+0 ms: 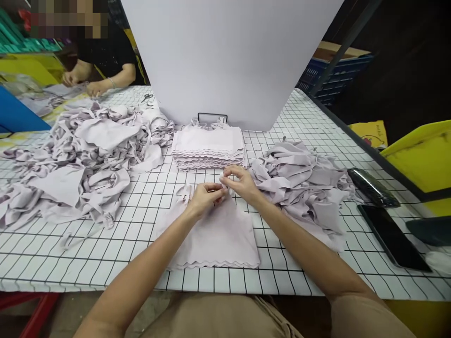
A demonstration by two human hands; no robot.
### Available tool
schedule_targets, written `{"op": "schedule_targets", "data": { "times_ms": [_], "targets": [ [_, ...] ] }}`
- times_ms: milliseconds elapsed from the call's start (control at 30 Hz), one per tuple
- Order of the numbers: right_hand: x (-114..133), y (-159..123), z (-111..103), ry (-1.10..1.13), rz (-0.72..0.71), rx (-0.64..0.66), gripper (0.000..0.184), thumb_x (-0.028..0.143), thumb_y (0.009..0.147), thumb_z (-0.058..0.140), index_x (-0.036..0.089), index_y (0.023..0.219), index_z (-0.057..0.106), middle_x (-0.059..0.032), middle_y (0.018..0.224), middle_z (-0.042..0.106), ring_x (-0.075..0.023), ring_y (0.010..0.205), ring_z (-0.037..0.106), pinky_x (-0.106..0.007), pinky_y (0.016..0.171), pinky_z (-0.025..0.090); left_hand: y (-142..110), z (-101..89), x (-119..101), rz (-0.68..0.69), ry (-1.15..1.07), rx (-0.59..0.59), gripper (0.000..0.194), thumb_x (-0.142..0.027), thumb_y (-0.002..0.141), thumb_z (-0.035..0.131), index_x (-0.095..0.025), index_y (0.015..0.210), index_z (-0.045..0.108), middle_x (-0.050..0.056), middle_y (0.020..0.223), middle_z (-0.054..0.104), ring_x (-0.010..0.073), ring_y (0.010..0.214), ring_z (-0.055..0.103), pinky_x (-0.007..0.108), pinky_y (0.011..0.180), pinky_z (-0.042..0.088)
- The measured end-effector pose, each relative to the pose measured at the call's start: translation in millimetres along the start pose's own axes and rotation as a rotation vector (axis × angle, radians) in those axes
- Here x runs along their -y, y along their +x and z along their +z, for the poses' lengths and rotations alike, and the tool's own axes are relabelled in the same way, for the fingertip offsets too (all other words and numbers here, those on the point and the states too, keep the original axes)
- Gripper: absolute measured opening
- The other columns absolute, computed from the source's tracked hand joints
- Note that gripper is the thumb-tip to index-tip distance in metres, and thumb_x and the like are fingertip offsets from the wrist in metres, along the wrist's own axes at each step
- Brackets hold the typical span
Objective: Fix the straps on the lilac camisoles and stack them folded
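A pale lilac camisole (pixel 218 239) lies spread on the checked tablecloth in front of me, its wavy hem towards me. At its upper right, my left hand (pixel 208 197) and my right hand (pixel 241 182) pinch the camisole's strap between thumbs and fingers. The fingers partly hide the strap. The other strap (pixel 185 191) lies gathered at the upper left. Just beyond my hands sits a neat stack of folded camisoles (pixel 208 148) with scalloped edges.
Loose lilac garments (pixel 88 159) are heaped at left, and another pile (pixel 303 183) lies at right. A phone (pixel 392 237) and a dark shiny packet (pixel 373 188) rest near the right edge. A large white board (pixel 229 61) stands behind the stack. A co-worker (pixel 105 61) handles fabric at back left, near scissors (pixel 147 97).
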State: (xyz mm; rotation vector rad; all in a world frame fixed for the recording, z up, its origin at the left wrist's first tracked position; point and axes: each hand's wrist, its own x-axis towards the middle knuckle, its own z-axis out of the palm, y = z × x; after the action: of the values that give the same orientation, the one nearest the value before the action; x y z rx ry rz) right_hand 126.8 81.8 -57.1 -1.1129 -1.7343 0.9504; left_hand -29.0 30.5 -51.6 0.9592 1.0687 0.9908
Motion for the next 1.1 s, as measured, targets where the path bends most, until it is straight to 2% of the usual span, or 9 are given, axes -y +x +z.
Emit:
{"op": "schedule_targets", "data": {
  "times_ms": [167, 300, 533, 633, 733, 800, 867, 967, 1100],
  "targets": [
    [12, -17, -3, 0.560, 0.377, 0.026, 0.026, 0.038, 0.065, 0.081, 0.019, 0.069, 0.064, 0.0009, 0.073, 0.060, -0.0144, 0.071, 0.052, -0.029, 0.067, 0.038, -1, 20.5, 5, 0.050, 0.082, -0.090, 0.038, -0.044, 0.056, 0.088, -0.013, 0.056, 0.066, -0.003, 0.050, 0.052, 0.0069, 0.048, 0.040, 0.023, 0.048, 0.031],
    [26, -14, -15, 0.756, 0.440, 0.033, 0.030, 0.038, 0.061, 0.087, 0.018, 0.073, 0.068, -0.0002, 0.075, 0.064, -0.0141, 0.077, 0.055, -0.025, 0.064, 0.039, -9, 19.6, 8, 0.076, 0.183, -0.090, 0.029, -0.039, 0.060, 0.083, -0.014, 0.062, 0.070, -0.001, 0.054, 0.058, 0.0090, 0.049, 0.046, 0.024, 0.050, 0.035],
    [31, -6, -31, 0.764, 0.314, -0.052, 0.032, 0.039, 0.057, 0.092, 0.020, 0.076, 0.076, -0.0005, 0.075, 0.068, -0.0143, 0.076, 0.060, -0.029, 0.073, 0.048, -16, 13.0, 14, 0.035, 0.298, -0.045, 0.021, -0.033, 0.068, 0.077, -0.015, 0.063, 0.069, -0.002, 0.051, 0.056, 0.0105, 0.049, 0.048, 0.024, 0.050, 0.037],
    [29, -10, -31, 0.684, 0.209, -0.056, 0.032, 0.044, 0.061, 0.089, 0.021, 0.082, 0.078, -0.0019, 0.078, 0.070, -0.0161, 0.078, 0.062, -0.033, 0.077, 0.052, -18, 10.7, 15, 0.029, 0.285, -0.095, 0.019, -0.031, 0.068, 0.079, -0.014, 0.068, 0.071, 0.000, 0.057, 0.062, 0.0116, 0.052, 0.053, 0.024, 0.052, 0.042],
    [31, -17, -30, 0.487, 0.003, -0.092, 0.021, 0.039, 0.072, 0.084, 0.025, 0.086, 0.079, -0.0026, 0.085, 0.071, -0.0184, 0.087, 0.063, -0.036, 0.084, 0.052, -23, 9.5, 6, 0.083, 0.141, -0.179, 0.028, -0.031, 0.070, 0.082, -0.014, 0.091, 0.076, 0.006, 0.082, 0.074, 0.0137, 0.065, 0.064, 0.026, 0.061, 0.051],
    [35, -21, -28, 0.345, -0.141, -0.112, 0.011, 0.033, 0.079, 0.080, 0.027, 0.088, 0.079, -0.0027, 0.086, 0.070, -0.0198, 0.091, 0.063, -0.038, 0.088, 0.052, -30, 10.5, -4, 0.070, -0.058, -0.128, 0.035, -0.036, 0.076, 0.081, -0.014, 0.103, 0.076, 0.010, 0.098, 0.077, 0.0157, 0.078, 0.069, 0.029, 0.074, 0.056],
    [39, -25, -26, 0.225, -0.246, -0.129, 0.006, 0.029, 0.083, 0.075, 0.027, 0.089, 0.078, -0.0033, 0.084, 0.070, -0.0212, 0.093, 0.062, -0.040, 0.090, 0.051, -36, 13.4, -14, 0.012, -0.266, -0.036, 0.034, -0.040, 0.080, 0.079, -0.013, 0.101, 0.076, 0.013, 0.103, 0.078, 0.0178, 0.087, 0.072, 0.032, 0.085, 0.058],
    [41, -30, -22, 0.086, -0.318, -0.168, 0.006, 0.027, 0.086, 0.071, 0.026, 0.089, 0.076, -0.0050, 0.085, 0.070, -0.0228, 0.094, 0.062, -0.042, 0.088, 0.053, -42, 18.8, -21, -0.060, -0.435, 0.017, 0.027, -0.034, 0.078, 0.082, -0.013, 0.095, 0.076, 0.011, 0.099, 0.078, 0.0169, 0.088, 0.073, 0.030, 0.088, 0.058],
    [38, -36, -22, 0.082, -0.288, -0.158, 0.009, 0.032, 0.089, 0.069, 0.025, 0.091, 0.074, -0.0062, 0.091, 0.071, -0.0229, 0.094, 0.065, -0.043, 0.090, 0.054, -43, 20.3, -18, -0.098, -0.448, -0.051, 0.024, -0.025, 0.070, 0.089, -0.013, 0.087, 0.076, 0.004, 0.081, 0.075, 0.0085, 0.070, 0.068, 0.019, 0.070, 0.056]
  ]
}}
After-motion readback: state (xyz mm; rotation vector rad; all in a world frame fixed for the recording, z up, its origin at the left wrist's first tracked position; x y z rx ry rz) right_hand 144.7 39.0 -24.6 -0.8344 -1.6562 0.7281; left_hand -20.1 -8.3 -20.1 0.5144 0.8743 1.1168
